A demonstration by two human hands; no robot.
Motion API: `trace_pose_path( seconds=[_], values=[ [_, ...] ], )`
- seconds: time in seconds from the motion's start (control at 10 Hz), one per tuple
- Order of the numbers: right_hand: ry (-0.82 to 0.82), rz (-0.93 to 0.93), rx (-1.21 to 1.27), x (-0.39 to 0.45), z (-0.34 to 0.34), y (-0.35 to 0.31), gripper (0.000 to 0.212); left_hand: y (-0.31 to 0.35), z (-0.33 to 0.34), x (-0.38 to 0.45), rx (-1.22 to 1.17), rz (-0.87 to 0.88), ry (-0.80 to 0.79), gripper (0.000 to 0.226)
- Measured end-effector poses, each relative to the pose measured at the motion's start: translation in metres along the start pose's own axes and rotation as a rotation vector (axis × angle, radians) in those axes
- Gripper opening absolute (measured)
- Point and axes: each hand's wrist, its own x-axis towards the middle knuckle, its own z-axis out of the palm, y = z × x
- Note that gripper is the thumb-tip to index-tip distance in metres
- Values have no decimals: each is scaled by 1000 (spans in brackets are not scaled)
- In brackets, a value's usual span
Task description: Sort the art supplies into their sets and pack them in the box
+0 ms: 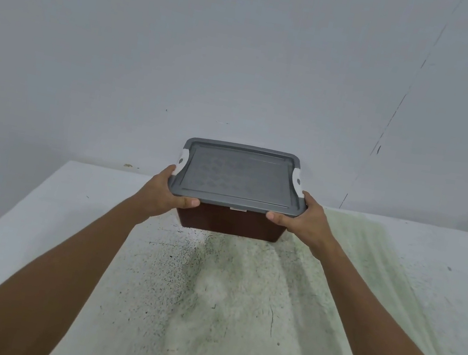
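Dark brown plastic box, rectangular with rounded corners, at the far middle of the table, capped by a flat grey lid with a faintly patterned centre panel, a raised rim and a white clip at each short end; whether resting on the table or just lifted, cannot tell. Left hand gripping the near left corner and right hand gripping the near right corner, thumbs pressed on the lid's front edge, fingers wrapped round the sides. White tabletop worn and speckled with black flecks, tinged pale green toward the right, plain pale wall behind.
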Motion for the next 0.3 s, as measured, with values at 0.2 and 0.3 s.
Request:
trace_pose_path(
  seconds=[0.2, 0.3],
  values=[
    [10, 45, 28, -4, 4, -5, 95, 4, 1, -6, 10, -10, 36, 116],
    [141, 73, 22, -31, 18, -10, 87, 3, 18, -35, 13, -1, 202, 97]
  ],
)
